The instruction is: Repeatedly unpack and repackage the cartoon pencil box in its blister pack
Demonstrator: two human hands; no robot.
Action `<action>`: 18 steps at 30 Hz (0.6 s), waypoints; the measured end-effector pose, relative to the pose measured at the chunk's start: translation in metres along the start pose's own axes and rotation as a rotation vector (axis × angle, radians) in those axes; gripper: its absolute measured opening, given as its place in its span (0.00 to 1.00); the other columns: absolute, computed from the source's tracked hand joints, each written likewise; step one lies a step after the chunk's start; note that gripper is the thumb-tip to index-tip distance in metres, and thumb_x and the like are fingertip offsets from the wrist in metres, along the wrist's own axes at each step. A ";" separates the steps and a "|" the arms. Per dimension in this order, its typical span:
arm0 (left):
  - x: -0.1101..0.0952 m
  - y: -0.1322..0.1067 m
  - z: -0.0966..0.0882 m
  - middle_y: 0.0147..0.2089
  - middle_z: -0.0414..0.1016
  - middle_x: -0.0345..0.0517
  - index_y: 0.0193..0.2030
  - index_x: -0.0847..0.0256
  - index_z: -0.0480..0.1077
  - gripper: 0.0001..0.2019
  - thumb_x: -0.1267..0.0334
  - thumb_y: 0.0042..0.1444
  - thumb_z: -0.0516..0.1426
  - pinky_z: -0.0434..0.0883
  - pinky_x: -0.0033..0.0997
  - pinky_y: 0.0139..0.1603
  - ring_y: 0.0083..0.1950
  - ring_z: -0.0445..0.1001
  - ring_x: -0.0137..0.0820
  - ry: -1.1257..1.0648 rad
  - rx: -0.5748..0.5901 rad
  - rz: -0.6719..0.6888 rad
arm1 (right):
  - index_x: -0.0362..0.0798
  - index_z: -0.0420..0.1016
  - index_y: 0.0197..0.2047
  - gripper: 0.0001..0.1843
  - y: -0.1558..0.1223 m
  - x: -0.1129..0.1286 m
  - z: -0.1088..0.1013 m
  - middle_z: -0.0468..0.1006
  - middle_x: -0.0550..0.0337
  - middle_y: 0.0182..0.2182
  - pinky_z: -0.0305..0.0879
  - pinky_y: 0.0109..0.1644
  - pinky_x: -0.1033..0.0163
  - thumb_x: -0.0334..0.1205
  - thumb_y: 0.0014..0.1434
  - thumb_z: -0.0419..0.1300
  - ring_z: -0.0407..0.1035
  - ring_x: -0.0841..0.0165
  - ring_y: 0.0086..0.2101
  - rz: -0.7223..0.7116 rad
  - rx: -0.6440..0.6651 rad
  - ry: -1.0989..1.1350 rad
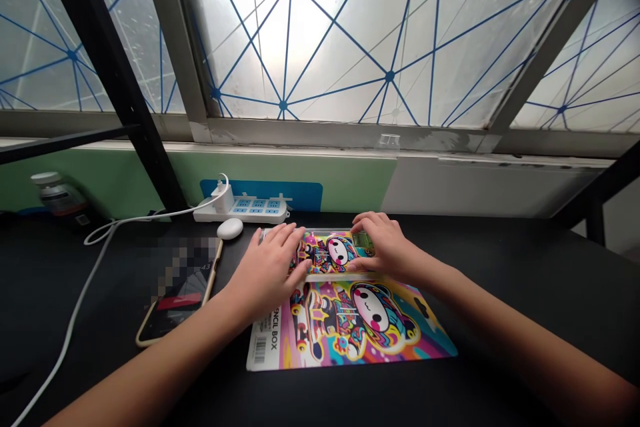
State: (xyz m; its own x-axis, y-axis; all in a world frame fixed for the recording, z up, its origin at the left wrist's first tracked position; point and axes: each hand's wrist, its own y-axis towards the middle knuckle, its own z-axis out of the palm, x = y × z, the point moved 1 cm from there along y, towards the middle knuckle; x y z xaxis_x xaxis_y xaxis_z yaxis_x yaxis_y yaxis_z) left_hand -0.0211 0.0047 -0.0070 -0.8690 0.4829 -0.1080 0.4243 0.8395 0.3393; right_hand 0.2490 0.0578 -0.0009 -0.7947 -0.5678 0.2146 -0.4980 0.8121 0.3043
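A colourful pencil box (327,253) with a cartoon panda print lies on a black desk (525,293). In front of it lies its flat printed packaging sheet (350,327), marked "PENCIL BOX". My left hand (267,270) rests on the box's left end, fingers laid over its edge. My right hand (383,243) grips the box's right end, fingers curled over the top. Both hands hold the box between them.
A smartphone (175,300) lies left of the sheet. Behind it are a white earbud case (230,228), a white power strip (250,210) with a charger and cable (85,280), and a small bottle (55,195) at far left. A black frame post (115,80) and window stand behind.
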 end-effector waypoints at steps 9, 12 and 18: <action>0.019 0.004 -0.016 0.53 0.77 0.52 0.54 0.59 0.70 0.19 0.54 0.60 0.65 0.73 0.45 0.53 0.54 0.73 0.46 -0.054 -0.215 0.051 | 0.51 0.67 0.46 0.22 -0.012 0.030 -0.009 0.77 0.55 0.41 0.55 0.66 0.38 0.44 0.54 0.72 0.74 0.56 0.43 -0.100 -0.177 -0.068; 0.013 0.002 -0.026 0.52 0.75 0.52 0.54 0.59 0.69 0.16 0.60 0.62 0.64 0.73 0.45 0.54 0.54 0.71 0.45 -0.052 -0.375 0.175 | 0.49 0.68 0.49 0.19 -0.015 0.035 -0.022 0.77 0.52 0.41 0.64 0.60 0.40 0.44 0.59 0.69 0.72 0.54 0.44 -0.191 -0.311 -0.108; -0.020 -0.017 -0.050 0.50 0.73 0.54 0.58 0.58 0.66 0.14 0.64 0.67 0.58 0.74 0.46 0.54 0.53 0.70 0.43 -0.026 -0.493 0.353 | 0.49 0.70 0.52 0.13 -0.058 0.050 -0.047 0.76 0.50 0.41 0.72 0.53 0.45 0.41 0.65 0.62 0.72 0.57 0.42 -0.323 -0.432 -0.193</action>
State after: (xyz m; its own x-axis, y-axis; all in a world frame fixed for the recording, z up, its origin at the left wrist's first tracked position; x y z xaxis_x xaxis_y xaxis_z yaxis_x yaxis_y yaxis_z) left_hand -0.0235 -0.0323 0.0362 -0.6882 0.7221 0.0697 0.5125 0.4159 0.7513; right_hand 0.2546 -0.0242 0.0352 -0.6947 -0.7103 -0.1137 -0.5715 0.4491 0.6868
